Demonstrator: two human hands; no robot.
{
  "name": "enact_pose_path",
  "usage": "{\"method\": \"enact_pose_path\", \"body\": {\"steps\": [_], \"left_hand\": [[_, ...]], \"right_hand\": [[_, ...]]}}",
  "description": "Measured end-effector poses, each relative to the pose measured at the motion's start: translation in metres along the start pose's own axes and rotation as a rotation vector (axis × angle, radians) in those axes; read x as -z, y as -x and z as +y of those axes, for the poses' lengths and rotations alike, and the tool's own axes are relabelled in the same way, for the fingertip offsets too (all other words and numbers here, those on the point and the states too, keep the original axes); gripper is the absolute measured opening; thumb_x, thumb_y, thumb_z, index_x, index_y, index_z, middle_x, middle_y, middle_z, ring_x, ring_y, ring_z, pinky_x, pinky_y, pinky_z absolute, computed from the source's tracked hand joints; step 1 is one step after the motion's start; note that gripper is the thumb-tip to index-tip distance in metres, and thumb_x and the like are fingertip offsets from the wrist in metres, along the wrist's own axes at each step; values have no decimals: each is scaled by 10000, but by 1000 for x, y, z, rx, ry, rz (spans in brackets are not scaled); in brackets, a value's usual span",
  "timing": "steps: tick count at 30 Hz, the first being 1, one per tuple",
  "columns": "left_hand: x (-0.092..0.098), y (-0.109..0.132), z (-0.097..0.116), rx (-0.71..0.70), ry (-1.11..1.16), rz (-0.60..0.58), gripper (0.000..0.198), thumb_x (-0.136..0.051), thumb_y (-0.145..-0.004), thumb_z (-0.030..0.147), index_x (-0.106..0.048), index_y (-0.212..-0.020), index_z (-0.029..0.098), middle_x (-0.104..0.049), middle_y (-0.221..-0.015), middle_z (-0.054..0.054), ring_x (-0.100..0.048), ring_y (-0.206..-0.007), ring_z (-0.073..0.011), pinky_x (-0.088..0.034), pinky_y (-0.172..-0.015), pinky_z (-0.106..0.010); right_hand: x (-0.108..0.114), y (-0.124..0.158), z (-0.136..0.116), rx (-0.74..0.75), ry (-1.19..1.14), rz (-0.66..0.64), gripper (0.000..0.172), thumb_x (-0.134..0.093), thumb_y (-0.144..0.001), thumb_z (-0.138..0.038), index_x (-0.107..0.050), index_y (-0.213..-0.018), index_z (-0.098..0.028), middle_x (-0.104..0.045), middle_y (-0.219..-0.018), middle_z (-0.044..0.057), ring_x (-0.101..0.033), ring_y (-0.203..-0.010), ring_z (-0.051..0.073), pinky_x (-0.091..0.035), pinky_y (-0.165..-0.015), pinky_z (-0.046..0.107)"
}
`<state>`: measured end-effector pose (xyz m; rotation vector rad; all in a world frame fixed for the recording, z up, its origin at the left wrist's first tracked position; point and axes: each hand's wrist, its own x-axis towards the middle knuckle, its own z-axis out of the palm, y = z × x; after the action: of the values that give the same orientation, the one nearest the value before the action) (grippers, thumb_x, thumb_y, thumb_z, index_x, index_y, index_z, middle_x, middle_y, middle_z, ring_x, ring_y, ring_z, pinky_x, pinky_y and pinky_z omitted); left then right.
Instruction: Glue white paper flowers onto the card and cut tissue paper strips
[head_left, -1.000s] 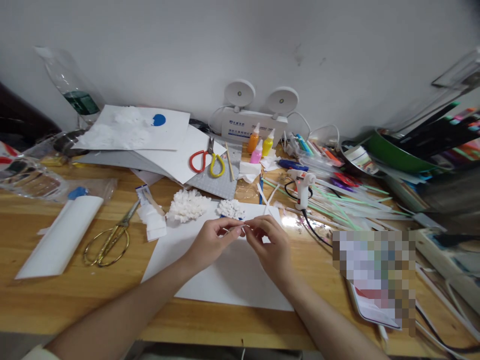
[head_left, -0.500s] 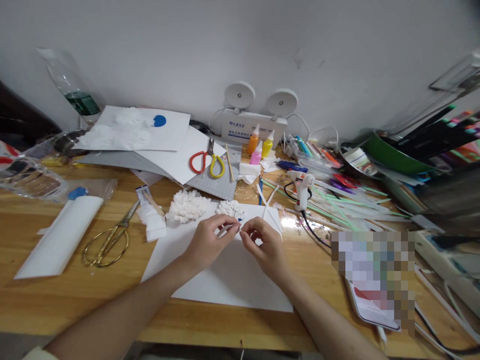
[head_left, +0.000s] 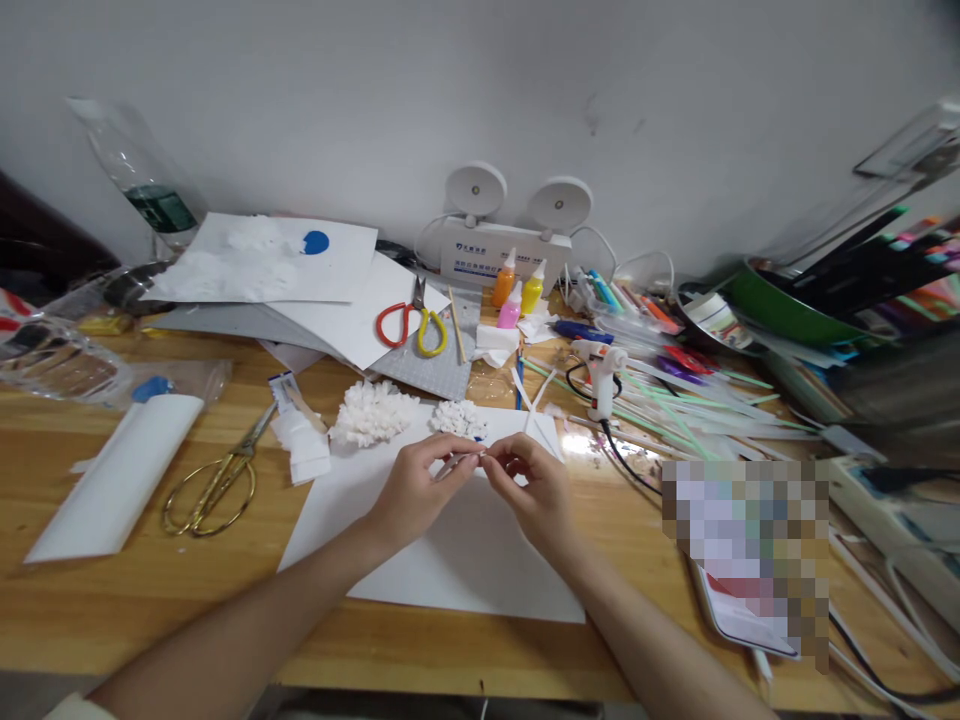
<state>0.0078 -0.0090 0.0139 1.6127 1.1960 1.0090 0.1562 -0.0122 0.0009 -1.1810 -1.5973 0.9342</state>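
My left hand (head_left: 415, 490) and my right hand (head_left: 534, 492) meet over a white sheet of paper (head_left: 442, 545) on the wooden table. Both pinch a narrow white paper strip (head_left: 459, 461) between thumb and fingertips, the fingers closed on it. Just beyond the hands lie two fluffy white paper flowers, a larger flower (head_left: 373, 412) and a smaller flower (head_left: 459, 417). More loose white strips (head_left: 534, 397) lie crossed at the sheet's far corner.
Gold scissors (head_left: 214, 480) and a rolled white sheet (head_left: 116, 475) lie at left. Red-and-yellow scissors (head_left: 411, 325), small paint bottles (head_left: 517, 290) and a white glue gun (head_left: 600, 375) sit behind. Straws and pens (head_left: 675, 395) crowd the right; a phone (head_left: 739, 610) lies near the front edge.
My hands have drawn slightly closer together and toward me, working the strip between the fingertips. Nothing else on the table has moved.
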Motion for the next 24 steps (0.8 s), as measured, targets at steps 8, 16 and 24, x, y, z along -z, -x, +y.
{"method": "enact_pose_path", "body": {"steps": [8, 16, 24], "left_hand": [[-3, 0, -1, -16, 85, 10, 168, -522, -767, 254, -649, -842, 173, -644, -841, -47, -567, -807, -152, -437, -735, -278], [-4, 0, -3, 46, 112, 26, 165, -535, -756, 260, -650, -844, 179, -648, -851, -43, -572, -815, -154, -438, -730, -269], [-2, 0, -3, 36, 33, 20, 180, -523, -757, 275, -631, -871, 186, -649, -855, -33, -568, -803, -152, -423, -717, -271]], "right_hand": [[-1, 2, -4, 83, 111, 112, 37, -532, -779, -193, -564, -797, -187, -530, -705, 16, -502, -606, 116, -427, -522, 235], [-3, 3, -1, 301, 206, 196, 128, -551, -745, -85, -602, -796, -191, -544, -691, 20, -489, -578, 113, -410, -488, 237], [-2, 0, -4, 203, 149, 86, 96, -517, -758, -103, -502, -710, -184, -507, -662, -3, -444, -550, 100, -384, -490, 227]]}}
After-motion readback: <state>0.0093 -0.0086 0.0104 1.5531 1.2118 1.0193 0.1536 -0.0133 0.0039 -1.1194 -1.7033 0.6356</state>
